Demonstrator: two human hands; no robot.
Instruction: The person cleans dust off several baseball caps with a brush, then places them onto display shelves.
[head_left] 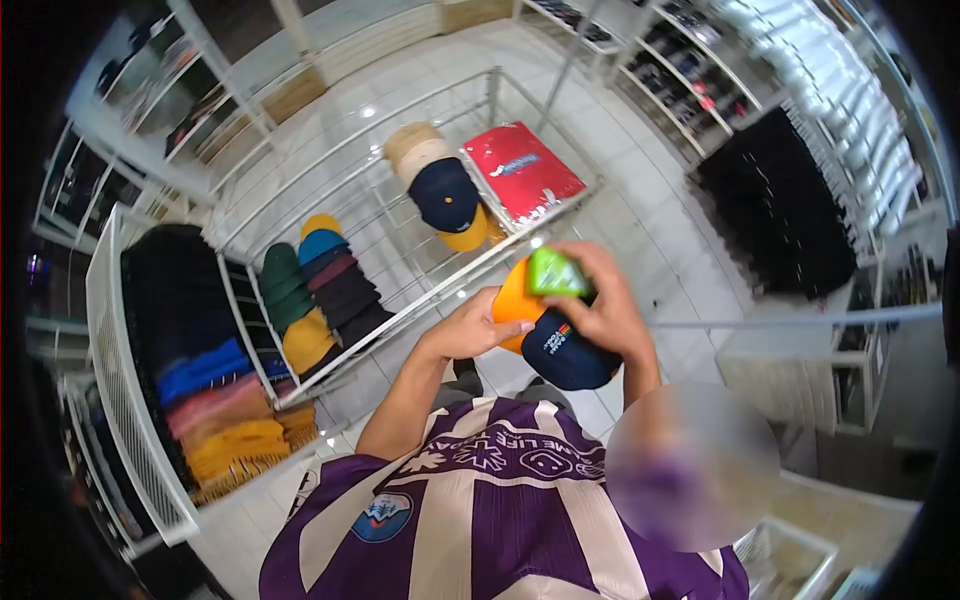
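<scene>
A navy cap [572, 352] with an orange brim [514, 305] and small lettering on its front is held before the purple and white shirt. My left hand [470, 325] grips the brim from the left, its thumb lying on the orange part. In my right hand [602, 300] is a bright green packet or cloth [556, 272], pressed over the brim near the cap's crown. What the green thing is exactly, I cannot tell.
A white wire rack [420, 305] ahead holds a navy cap with a yellow brim [447, 200], beige caps [417, 148], a red packaged garment [522, 172] and several stacked caps [335, 280]. Folded clothes [225, 430] lie left; black garments [780, 205] hang right.
</scene>
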